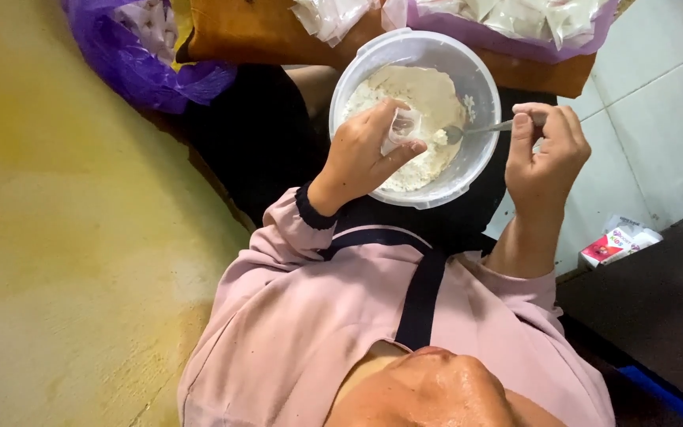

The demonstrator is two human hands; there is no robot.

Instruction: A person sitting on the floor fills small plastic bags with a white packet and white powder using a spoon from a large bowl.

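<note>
My left hand (361, 158) pinches a small clear bag (402, 130) open over the powder bowl (476, 79), while right-hand fingers (535, 126) at 3 o'clock clamp the spoon (476, 129) to fill it.

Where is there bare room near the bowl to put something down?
The yellow floor left of the purple bag is bare, and so are the white tiles right of the right hand. Crowded: behind the bowl, packets.
</note>
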